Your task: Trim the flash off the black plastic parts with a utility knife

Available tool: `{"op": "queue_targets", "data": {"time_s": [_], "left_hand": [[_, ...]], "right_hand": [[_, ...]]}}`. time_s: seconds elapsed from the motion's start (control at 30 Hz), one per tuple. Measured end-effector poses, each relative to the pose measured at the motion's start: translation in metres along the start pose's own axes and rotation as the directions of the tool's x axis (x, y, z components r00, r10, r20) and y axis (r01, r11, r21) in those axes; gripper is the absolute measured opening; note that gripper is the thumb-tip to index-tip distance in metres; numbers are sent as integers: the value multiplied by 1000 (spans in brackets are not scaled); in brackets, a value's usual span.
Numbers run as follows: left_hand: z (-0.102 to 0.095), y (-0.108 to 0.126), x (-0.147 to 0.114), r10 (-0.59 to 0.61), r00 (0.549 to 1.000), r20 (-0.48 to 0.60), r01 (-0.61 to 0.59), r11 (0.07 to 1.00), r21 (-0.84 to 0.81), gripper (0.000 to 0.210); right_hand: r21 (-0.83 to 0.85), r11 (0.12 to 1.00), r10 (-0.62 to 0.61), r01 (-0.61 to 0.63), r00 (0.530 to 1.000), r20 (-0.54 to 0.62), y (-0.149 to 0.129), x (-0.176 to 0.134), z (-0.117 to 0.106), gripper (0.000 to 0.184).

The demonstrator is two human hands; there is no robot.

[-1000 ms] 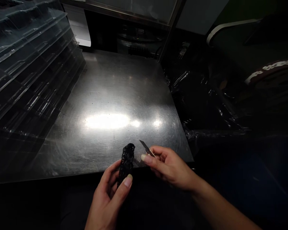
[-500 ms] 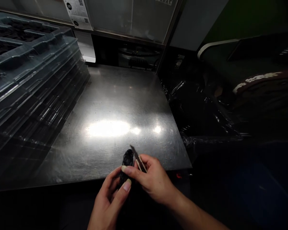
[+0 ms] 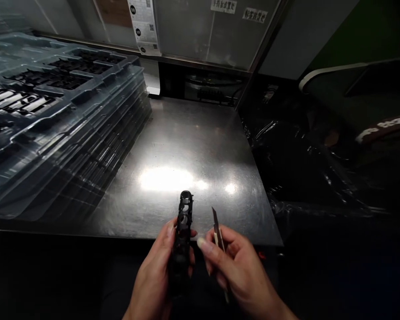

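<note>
Near the front edge of the metal table, my left hand [image 3: 158, 260] is wrapped round a long black plastic part [image 3: 184, 215] with round holes along it. The part points away from me, its far end over the tabletop; its near end fades into the dark. To its right, my right hand [image 3: 240, 262] is closed on a utility knife [image 3: 218, 231] with a pale handle. The knife's blade points up and away, apart from the black part. My right thumb lies close beside the part.
Clear plastic trays [image 3: 120, 106] are stacked at the left, the top one holding several black parts [image 3: 46, 82]. The shiny metal table [image 3: 200, 142] lies ahead. Black plastic sheeting [image 3: 286, 164] is on the right. A printed paper strip [image 3: 143, 26] hangs at the back.
The black part has been turned and now shows its full length and holes. My right hand with the knife has moved right, off the part. The view has shifted left.
</note>
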State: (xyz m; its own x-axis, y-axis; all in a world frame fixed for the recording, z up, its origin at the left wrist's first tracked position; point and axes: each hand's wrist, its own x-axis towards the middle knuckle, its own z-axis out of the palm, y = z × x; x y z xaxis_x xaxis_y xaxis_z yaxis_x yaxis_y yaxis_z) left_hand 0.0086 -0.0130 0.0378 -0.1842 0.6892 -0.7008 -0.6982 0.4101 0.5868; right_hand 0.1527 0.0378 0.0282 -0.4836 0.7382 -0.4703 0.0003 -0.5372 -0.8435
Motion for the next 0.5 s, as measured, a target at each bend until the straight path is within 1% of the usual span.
{"op": "queue_targets", "data": {"time_s": [0.07, 0.13, 0.2, 0.23, 0.3, 0.33, 0.37, 0.4, 0.43, 0.47, 0.5], "left_hand": [[1, -2, 1, 15, 999, -28, -14, 999, 51, 44], [3, -4, 0, 16, 998, -64, -8, 993, 117, 51], [4, -5, -1, 20, 995, -93, -4, 986, 167, 51], [4, -4, -1, 26, 995, -99, -8, 984, 176, 49], [3, -2, -1, 25, 994, -102, -5, 982, 190, 47], [0, -2, 0, 25, 995, -92, -5, 978, 207, 50], [-4, -2, 2, 37, 997, -66, -21, 972, 233, 56], [-8, -3, 4, 65, 998, -20, -57, 961, 272, 63], [-14, -5, 7, 102, 993, 58, -115, 938, 326, 69], [-20, -9, 9, 146, 977, 153, -195, 903, 384, 72], [-26, -13, 12, 197, 949, 246, -290, 854, 432, 74]], "right_hand": [[12, 1000, -26, 26, 999, 36, 2, -1, 8, 42], [-8, 999, -46, 46, 999, 26, 3, 1, 13, 42], [-31, 998, -51, 51, 999, 8, 4, 3, 15, 42], [-23, 999, -42, 43, 999, 19, 4, 4, 15, 41], [24, 1000, -7, 5, 996, 87, 4, 5, 11, 38], [52, 999, 5, -11, 994, 113, 3, 6, 7, 38], [79, 997, 5, -13, 994, 110, 2, 7, 2, 38], [107, 994, -11, 3, 997, 75, -1, 9, -3, 38], [139, 990, -37, 34, 999, 17, -4, 10, -9, 37], [175, 982, -63, 69, 997, -39, -8, 12, -14, 35], [219, 972, -75, 88, 995, -69, -13, 13, -18, 32]]}}
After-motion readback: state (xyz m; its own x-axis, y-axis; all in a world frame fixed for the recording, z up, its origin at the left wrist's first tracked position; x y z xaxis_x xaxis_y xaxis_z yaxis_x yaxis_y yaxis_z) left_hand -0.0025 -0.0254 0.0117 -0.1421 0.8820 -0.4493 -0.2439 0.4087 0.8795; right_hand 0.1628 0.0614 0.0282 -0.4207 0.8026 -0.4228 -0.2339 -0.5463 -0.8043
